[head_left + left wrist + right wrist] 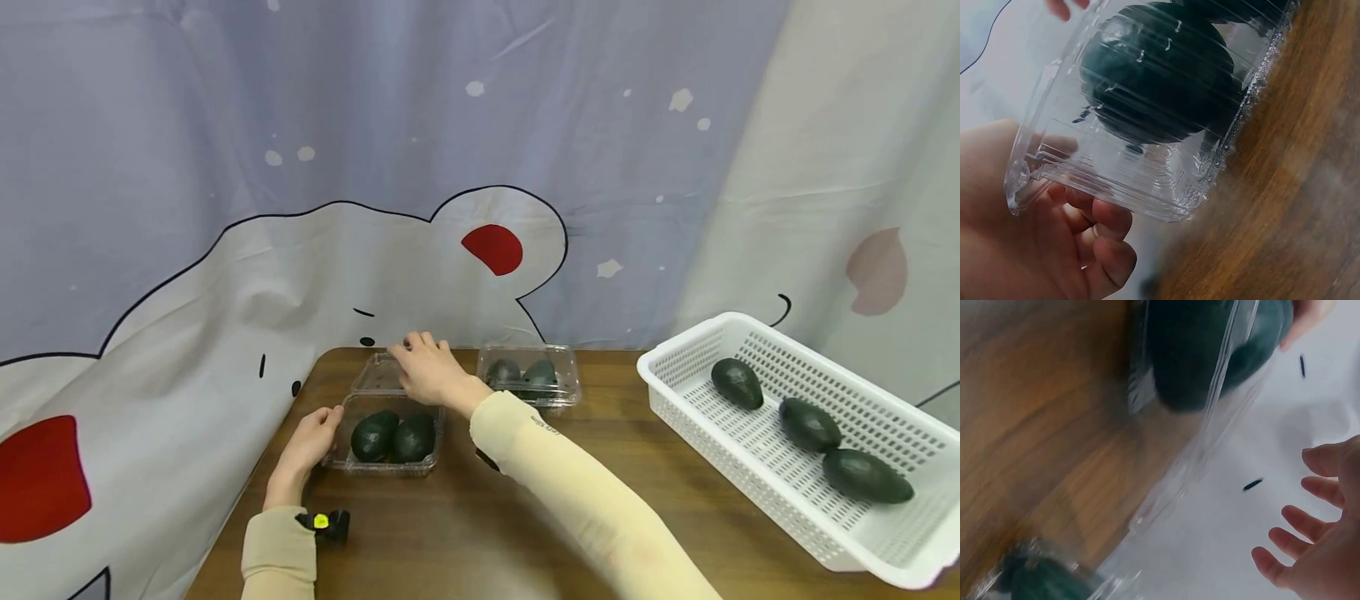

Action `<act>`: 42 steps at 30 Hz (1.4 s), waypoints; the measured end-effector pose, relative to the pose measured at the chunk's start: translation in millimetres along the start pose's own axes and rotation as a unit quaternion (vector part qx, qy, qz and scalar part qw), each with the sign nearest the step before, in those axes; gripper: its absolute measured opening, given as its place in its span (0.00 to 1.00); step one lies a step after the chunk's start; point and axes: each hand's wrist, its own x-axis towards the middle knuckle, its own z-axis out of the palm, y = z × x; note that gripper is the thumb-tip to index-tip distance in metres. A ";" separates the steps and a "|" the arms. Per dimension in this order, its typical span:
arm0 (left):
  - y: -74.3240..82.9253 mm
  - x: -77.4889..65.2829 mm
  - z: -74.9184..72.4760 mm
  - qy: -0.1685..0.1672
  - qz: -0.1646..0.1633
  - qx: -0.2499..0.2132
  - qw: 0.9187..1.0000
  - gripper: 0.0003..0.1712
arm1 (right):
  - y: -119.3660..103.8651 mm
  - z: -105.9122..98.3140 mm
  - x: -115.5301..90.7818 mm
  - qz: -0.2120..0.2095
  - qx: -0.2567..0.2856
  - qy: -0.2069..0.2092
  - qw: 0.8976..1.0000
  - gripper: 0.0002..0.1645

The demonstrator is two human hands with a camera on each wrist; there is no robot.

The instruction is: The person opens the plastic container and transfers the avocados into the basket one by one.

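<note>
A clear plastic clamshell box (378, 468) with its lid (378, 377) raised at the back stands on the left of the table. Two dark green avocados (374, 436) lie side by side in it. My left hand (309, 440) grips the box's left edge, and the left wrist view shows its curled fingers (1113, 219) under the plastic corner. Over the lid, my right hand (435, 373) reaches across from the right. In the right wrist view its spread fingers (1300, 522) hold nothing and stand apart from the plastic.
Just right of the right hand is another clear clamshell box (567, 379), lid down, with two avocados in it. A white perforated basket (738, 479) holding three avocados (810, 425) stands at the right. A printed curtain (390, 108) hangs behind the wooden table (420, 542).
</note>
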 end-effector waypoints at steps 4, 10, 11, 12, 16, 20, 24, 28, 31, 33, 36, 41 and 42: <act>-0.7 1.6 0.3 0.002 0.000 -0.001 1.000 0.23 | -17.9 3.6 -3.5 -0.041 0.008 -0.003 0.999 0.27; -0.1 2.4 0.8 0.002 -0.003 -0.003 1.000 0.24 | -39.9 13.1 -10.6 -0.102 0.019 -0.031 0.994 0.26; 0.2 2.2 0.8 0.003 -0.004 -0.003 1.000 0.24 | -43.0 15.3 -11.4 -0.108 0.020 -0.039 0.993 0.26; 0.6 2.2 0.9 0.003 -0.005 -0.002 1.000 0.24 | -45.8 18.0 -12.1 -0.113 0.021 -0.045 0.992 0.26; 0.1 1.9 0.9 0.004 -0.004 -0.003 1.000 0.24 | -56.4 26.5 -13.8 -0.125 0.020 -0.069 0.990 0.27; -1.0 1.3 0.4 0.002 -0.007 -0.007 1.000 0.23 | -65.6 32.4 -15.7 -0.133 0.013 -0.089 0.987 0.29; -1.5 0.6 0.1 0.003 -0.012 -0.010 1.000 0.23 | -72.7 33.5 -16.3 -0.132 0.018 -0.104 0.986 0.29; -2.4 0.5 0.8 0.003 -0.009 -0.007 1.000 0.23 | -73.0 34.0 -15.7 -0.120 0.020 -0.113 0.986 0.28; -2.9 0.2 1.8 0.002 -0.006 -0.002 1.000 0.23 | -69.4 37.4 -15.0 -0.106 0.026 -0.120 0.987 0.28; -3.4 0.0 2.0 0.004 -0.005 0.002 1.000 0.24 | -66.9 40.5 -14.2 -0.098 0.037 -0.121 0.987 0.28; -3.8 -0.2 2.1 0.007 -0.006 0.004 1.000 0.24 | -62.9 44.6 -13.1 -0.085 0.051 -0.121 0.988 0.30; -3.3 0.2 2.0 0.009 -0.008 0.010 1.000 0.25 | -56.2 48.4 -10.7 -0.062 0.078 -0.122 0.988 0.35; -3.0 0.3 2.1 0.010 -0.008 0.009 1.000 0.25 | -55.2 48.5 -10.4 -0.060 0.082 -0.122 0.987 0.36</act>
